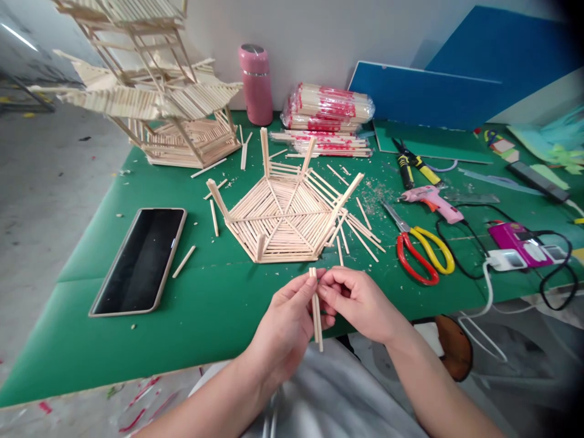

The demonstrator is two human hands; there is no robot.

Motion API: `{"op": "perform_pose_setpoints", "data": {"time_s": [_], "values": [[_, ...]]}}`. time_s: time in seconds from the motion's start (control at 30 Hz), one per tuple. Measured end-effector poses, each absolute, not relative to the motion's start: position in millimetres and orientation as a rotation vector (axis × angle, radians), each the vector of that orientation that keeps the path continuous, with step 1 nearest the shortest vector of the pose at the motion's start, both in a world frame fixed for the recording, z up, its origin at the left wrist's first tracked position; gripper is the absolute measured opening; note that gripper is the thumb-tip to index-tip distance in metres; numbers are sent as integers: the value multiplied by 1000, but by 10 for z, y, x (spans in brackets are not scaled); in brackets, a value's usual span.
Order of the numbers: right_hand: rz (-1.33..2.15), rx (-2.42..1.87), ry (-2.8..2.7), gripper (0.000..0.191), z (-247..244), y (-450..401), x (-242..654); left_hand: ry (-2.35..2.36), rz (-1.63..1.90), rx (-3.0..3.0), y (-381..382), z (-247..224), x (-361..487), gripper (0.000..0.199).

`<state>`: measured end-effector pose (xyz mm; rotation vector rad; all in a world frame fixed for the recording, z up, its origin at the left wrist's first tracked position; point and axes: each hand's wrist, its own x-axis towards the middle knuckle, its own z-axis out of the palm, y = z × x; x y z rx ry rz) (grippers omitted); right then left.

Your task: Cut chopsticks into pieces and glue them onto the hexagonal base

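Before the six-sided wooden frame [283, 226], the left hand [287, 313] pinches straight, slim sticks [314, 315]. The right hand [361, 302] grips them near the top.

Bright, soft light, blurry outer edges and dark right-hand corners

See a dark-screened phone [139, 261] near nine o'clock, a pink flask [256, 88] near twelve. Find blue boards [424, 100] near two.
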<state>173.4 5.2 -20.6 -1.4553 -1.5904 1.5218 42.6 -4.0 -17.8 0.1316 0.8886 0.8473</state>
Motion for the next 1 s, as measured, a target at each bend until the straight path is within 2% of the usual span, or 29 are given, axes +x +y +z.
{"op": "perform_pose_setpoints", "data": {"time_s": [0.17, 1.0], "values": [[1496, -1464, -1611, 19, -202, 56, 1731, 886, 868, 130, -46, -183, 431, 20], [1294, -1507, -1698, 24, -220, -2, 1730, 894, 893, 92, -104, -211, 472, 13]]}}
